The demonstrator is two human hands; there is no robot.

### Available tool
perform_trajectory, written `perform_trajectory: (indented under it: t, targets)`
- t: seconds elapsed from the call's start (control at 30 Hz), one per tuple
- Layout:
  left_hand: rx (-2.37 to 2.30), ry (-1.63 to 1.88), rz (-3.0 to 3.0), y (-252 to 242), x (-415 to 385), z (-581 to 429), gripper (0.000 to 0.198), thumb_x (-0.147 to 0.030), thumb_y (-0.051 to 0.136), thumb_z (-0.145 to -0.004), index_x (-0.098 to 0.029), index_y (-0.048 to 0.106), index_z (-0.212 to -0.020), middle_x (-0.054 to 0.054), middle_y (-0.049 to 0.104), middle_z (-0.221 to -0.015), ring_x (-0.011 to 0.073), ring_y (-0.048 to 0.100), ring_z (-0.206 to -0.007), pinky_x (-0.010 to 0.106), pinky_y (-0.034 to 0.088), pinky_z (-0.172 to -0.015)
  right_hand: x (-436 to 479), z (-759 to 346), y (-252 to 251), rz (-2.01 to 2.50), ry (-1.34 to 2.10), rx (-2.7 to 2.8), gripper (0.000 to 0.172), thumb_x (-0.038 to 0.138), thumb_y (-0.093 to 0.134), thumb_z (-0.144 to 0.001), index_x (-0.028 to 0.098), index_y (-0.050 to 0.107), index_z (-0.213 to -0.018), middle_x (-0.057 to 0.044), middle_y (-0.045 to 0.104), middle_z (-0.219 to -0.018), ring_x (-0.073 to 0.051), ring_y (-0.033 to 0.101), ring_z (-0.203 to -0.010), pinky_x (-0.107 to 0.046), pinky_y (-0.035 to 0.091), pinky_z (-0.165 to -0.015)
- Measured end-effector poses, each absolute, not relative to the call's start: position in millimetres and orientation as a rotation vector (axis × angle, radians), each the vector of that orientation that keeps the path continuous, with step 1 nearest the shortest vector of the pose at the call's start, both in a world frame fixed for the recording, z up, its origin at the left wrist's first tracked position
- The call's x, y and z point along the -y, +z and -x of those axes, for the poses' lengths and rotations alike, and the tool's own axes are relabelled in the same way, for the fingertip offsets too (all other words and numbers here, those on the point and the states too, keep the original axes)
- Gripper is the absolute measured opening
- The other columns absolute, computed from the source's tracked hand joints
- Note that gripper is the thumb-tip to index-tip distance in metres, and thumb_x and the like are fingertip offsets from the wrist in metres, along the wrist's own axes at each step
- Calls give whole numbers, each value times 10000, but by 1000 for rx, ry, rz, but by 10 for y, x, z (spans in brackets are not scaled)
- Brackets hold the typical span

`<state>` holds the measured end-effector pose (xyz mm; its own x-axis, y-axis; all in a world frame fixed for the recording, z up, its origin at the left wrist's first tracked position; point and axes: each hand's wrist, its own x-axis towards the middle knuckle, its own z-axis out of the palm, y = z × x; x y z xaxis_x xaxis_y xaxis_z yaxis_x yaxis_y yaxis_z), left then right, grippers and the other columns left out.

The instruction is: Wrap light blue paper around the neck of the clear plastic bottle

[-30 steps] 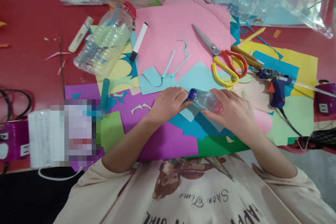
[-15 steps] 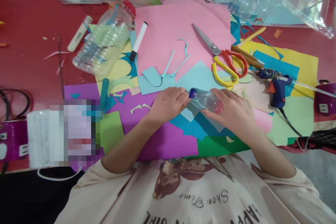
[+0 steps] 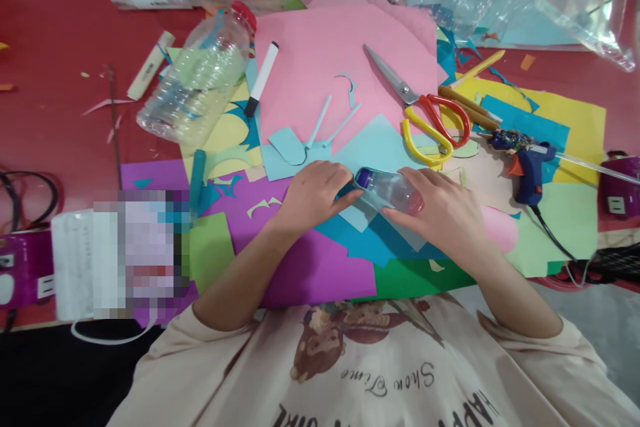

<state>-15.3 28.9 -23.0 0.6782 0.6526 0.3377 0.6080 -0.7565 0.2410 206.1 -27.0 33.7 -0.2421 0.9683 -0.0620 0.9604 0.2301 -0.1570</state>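
A small clear bottle (image 3: 395, 190) lies on its side over coloured paper sheets on the bench (image 3: 60, 120), its dark cap (image 3: 365, 178) pointing left. The left hand (image 3: 315, 193) curls at the cap end, fingertips pinched there, possibly also on the pale blue paper (image 3: 357, 217) under the bottle. The right hand (image 3: 445, 213) presses closed fingers on the body. The bottle looks empty: probably light, thin-walled, slick and easily dented. The stiffer cap and neck seem the firmest hold.
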Motion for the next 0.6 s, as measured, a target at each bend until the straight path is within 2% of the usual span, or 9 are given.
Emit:
perform_trajectory:
  t: [0.23, 0.4, 0.6]
  targets:
    - [-959, 696, -2806, -255, -304, 151, 316, -373, 368, -986, -179, 568, -838, 37, 647, -752, 170, 568, -678, 303, 399, -658, 280, -2045, 337, 1896, 232, 2428, 546, 582, 583, -832, 141, 586, -1153, -101, 700, -966, -244, 656, -819, -295, 375, -556]
    - [-930, 776, -2875, -256, -311, 158, 218, -287, 449, -963, -179, 570, -818, 28, 682, -804, 147, 574, -679, 285, 421, -656, 276, -2052, 343, 1908, 243, 2428, 559, 609, 553, -840, 148, 586, -1154, -107, 703, -960, -247, 652, -816, -294, 368, -560]
    - [-919, 821, -2907, -210, -305, 152, 181, -235, 490, -936, -185, 566, -780, 20, 674, -777, 134, 555, -650, 279, 417, -642, 277, -2052, 346, 1897, 232, 2436, 549, 593, 569, -836, 140, 591, -1147, -114, 703, -977, -245, 655, -820, -295, 376, -564]
